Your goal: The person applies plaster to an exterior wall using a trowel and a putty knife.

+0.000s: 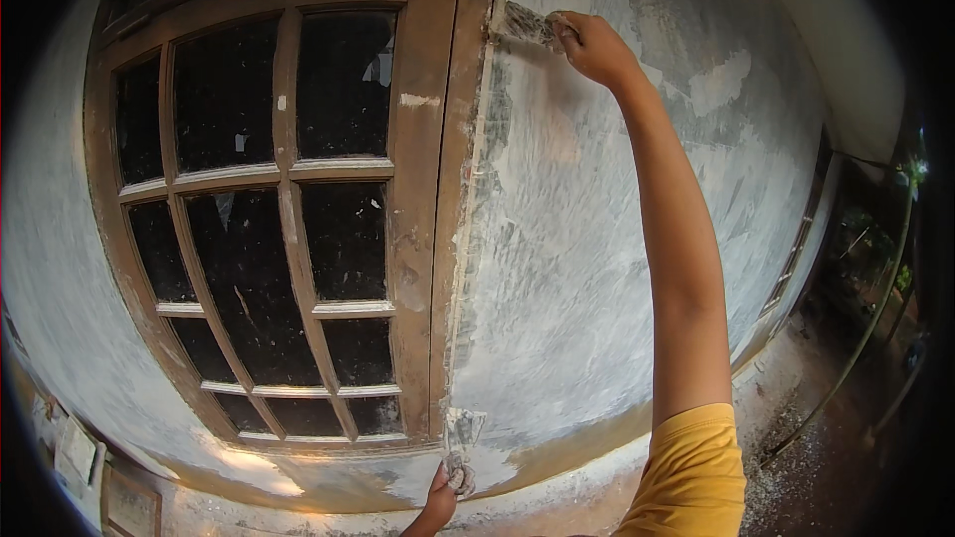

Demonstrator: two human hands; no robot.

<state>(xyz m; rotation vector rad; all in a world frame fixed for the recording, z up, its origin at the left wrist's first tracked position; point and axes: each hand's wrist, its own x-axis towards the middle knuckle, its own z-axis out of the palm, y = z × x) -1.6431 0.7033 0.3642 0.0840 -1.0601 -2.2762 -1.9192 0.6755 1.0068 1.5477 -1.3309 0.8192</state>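
Observation:
High beside the window, my right hand (597,48) is closed on the handle of a putty knife (527,24) smeared with grey-white filler. Its blade points left and lies at the wall (557,229), close to the wooden window frame (476,89). Low in the view, my left hand (439,502) grips a second putty knife (465,430), blade upward, with pale filler on it. That blade is near the frame's lower right corner. The wall has uneven white and grey patches.
Dark panes fill the brown window (418,219), whose wood carries white smears. A brownish band (572,457) runs along the wall's foot. Plants and a thin pole (875,318) stand at the far right. A wooden-framed object (131,505) is at lower left.

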